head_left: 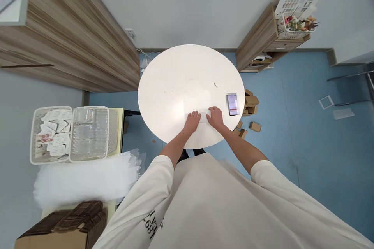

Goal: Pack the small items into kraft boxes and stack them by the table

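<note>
On the round white table [163,74], a small whitish, see-through bundle [204,116] lies close to the near edge. It looks wrapped in a thin white foam sheet, which blends into the tabletop; what is inside cannot be made out. My left hand [193,121] grips its left end, fingers curled and a ring showing on one. At the right end, my right hand [216,117] has bent fingers on top and the thumb against the near side. A phone [233,104] with a lit, blurred screen rests to the right of my right hand.
Two plastic baskets [71,134] with cards and clear boxes stand at left. Beside them lie a stack of white foam sheets [84,179] and a brown carton [52,239]. Small cardboard boxes [250,101] are on the floor right of the table. Wooden cabinets [257,42] flank the wall.
</note>
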Tool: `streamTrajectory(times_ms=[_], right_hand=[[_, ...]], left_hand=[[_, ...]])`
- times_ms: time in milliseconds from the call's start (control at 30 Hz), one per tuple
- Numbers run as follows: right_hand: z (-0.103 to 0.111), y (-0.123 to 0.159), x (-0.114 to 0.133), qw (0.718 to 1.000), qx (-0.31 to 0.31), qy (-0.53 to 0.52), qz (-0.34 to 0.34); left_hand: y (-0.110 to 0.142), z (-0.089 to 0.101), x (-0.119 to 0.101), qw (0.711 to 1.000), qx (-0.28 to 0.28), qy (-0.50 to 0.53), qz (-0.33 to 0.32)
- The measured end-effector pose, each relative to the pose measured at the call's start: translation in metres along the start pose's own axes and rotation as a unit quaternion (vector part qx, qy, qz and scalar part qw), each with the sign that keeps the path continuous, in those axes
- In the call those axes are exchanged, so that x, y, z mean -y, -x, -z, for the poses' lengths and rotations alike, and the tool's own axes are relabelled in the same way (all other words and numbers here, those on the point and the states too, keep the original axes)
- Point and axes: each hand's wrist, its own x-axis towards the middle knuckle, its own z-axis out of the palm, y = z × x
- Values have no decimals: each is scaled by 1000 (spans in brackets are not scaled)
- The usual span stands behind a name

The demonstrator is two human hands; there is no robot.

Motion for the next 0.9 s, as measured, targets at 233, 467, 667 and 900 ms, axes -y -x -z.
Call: streamTrajectory(times_ms=[233, 467, 667, 900], right_hand=[[-11, 28, 16, 975, 56, 55, 209], [-16, 34, 29, 964, 126, 38, 230], [2, 13, 39, 965, 183, -3, 187], [11, -29, 44, 964, 232, 15, 132]], left_hand=[[6, 18, 1, 999, 38, 24, 21], [40, 25, 4, 990, 88, 91, 60], [37, 28, 13, 988, 68, 111, 84], [15, 34, 19, 992, 26, 67, 105]])
